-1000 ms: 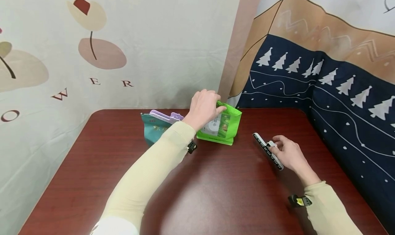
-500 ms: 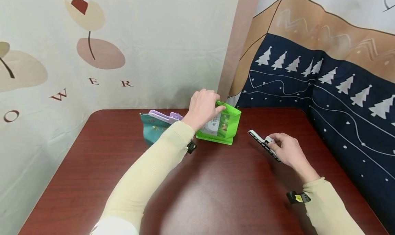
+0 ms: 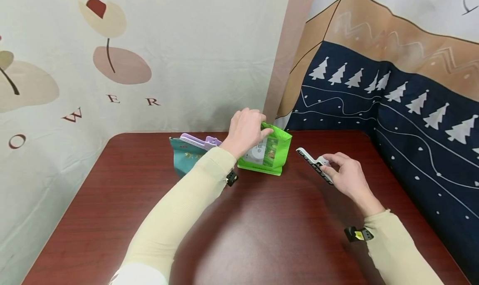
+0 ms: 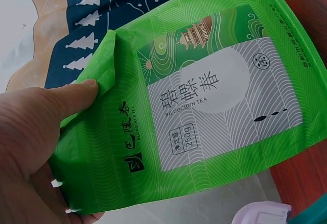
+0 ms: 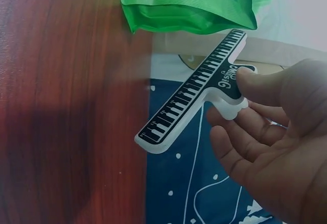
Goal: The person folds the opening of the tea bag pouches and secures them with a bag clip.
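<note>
My left hand (image 3: 245, 131) grips the top edge of a green tea bag (image 3: 275, 152), its thumb over the folded upper corner in the left wrist view. The bag (image 4: 219, 96) stands near the table's far edge and reads "Biluochun Tea". Over to the right, my right hand (image 3: 348, 175) pinches a piano-keyboard clip (image 5: 194, 91) by its handle, thumb on the black "Music" face and fingers behind. This long black-and-white clip (image 3: 314, 165) is held above the table, slanting toward the green bag with a gap between them in the head view.
A teal bag (image 3: 185, 160) with a lilac clip (image 3: 198, 141) along its top stands left of the green bag, partly behind my left forearm. The dark red wooden table (image 3: 269, 235) ends at a pale printed curtain (image 3: 206, 60) behind and a navy tree-patterned cloth (image 3: 423, 152) at right.
My right hand has moved the piano-keyboard clip leftward and up the head view, nearer to the green bag. The left hand keeps its grip on the bag in the same place.
</note>
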`<action>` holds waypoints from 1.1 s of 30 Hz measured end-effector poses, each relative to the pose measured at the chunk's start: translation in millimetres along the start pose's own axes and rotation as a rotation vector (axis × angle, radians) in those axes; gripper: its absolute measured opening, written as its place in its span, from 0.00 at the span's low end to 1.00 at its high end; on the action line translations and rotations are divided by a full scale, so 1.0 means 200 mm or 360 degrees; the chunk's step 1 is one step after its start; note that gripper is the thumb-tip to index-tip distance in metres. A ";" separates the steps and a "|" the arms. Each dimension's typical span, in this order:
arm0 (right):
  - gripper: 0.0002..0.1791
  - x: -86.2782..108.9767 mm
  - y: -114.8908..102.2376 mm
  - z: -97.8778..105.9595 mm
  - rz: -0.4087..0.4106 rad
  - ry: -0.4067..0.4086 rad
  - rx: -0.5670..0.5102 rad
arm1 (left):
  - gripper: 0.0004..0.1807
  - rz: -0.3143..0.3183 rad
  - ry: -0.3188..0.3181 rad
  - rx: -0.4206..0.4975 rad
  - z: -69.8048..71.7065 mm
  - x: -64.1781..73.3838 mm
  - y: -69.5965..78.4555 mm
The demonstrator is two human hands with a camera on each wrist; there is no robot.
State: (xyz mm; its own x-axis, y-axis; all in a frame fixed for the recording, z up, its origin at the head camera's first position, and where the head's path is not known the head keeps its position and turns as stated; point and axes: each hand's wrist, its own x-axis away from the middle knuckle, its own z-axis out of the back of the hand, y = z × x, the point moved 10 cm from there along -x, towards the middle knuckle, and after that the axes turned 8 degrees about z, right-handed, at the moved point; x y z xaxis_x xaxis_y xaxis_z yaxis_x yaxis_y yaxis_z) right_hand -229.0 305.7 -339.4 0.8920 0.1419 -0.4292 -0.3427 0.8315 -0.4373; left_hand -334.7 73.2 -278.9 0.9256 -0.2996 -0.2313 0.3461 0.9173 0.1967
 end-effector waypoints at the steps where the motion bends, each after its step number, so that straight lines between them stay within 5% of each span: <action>1: 0.14 0.00 0.00 0.00 0.0002 0.0004 -0.0002 | 0.23 -0.0001 0.0000 -0.0001 0.00 0.00 0.00; 33: 0.13 -0.13 -0.07 0.07 0.0106 0.0091 0.0058 | 0.23 -0.0027 0.0017 0.0012 0.00 0.01 0.00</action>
State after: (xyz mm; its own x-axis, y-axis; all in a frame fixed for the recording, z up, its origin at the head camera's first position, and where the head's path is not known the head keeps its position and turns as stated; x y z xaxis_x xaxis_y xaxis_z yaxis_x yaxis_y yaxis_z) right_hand -243.5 296.8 -311.3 0.8489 0.1674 -0.5014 -0.3888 0.8404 -0.3777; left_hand -333.5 72.8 -278.5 0.9179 -0.3122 -0.2447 0.3629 0.9101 0.2000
